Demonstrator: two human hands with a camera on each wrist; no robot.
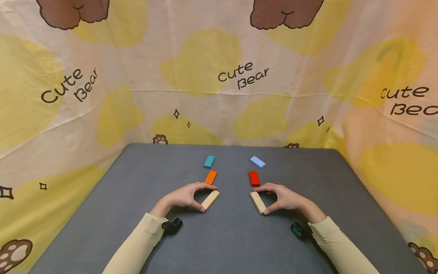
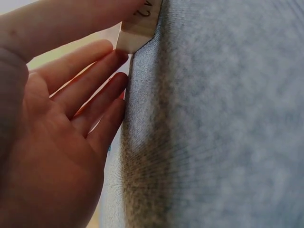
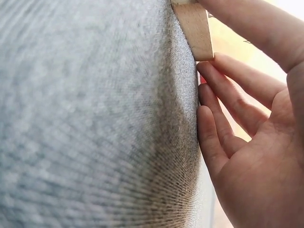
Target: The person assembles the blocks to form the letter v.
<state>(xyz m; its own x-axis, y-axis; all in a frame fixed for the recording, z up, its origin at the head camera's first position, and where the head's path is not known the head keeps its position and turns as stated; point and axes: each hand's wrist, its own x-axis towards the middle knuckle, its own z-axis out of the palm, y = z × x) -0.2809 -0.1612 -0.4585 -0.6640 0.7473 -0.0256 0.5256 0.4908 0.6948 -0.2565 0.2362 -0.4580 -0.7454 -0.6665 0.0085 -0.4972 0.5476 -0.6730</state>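
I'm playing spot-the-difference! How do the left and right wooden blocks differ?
The left wooden block angles its far end right; the right wooden block angles its far end left. The left hand pinches the left block, the right hand the right block. The left block lies nearest the orange block, the right block nearest the red block. Both are pale wood.

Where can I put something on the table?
The table is bare between the left wooden block and right wooden block, left of the teal block, and right of the lavender block. It's crowded where the left hand and right hand pinch those wooden blocks, near the orange block and red block.
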